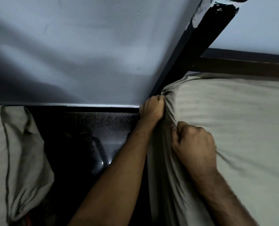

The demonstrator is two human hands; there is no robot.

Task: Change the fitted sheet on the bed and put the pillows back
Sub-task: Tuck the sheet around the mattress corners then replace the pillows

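A grey-beige striped fitted sheet [233,121] covers the mattress on the right. At the mattress corner by the dark bedpost [181,59], my left hand [152,110] is clenched on bunched sheet fabric. Just below and to the right of it, my right hand [193,144] grips a fold of the same sheet along the bed's edge. Creases fan out from both fists. A pillow [16,160] in matching grey-beige fabric lies at the far left, off the bed.
A dark wooden headboard rail [243,62] runs along the far side of the mattress. A pale wall [70,54] fills the upper left. Between pillow and bed lies a dark glossy floor [94,136].
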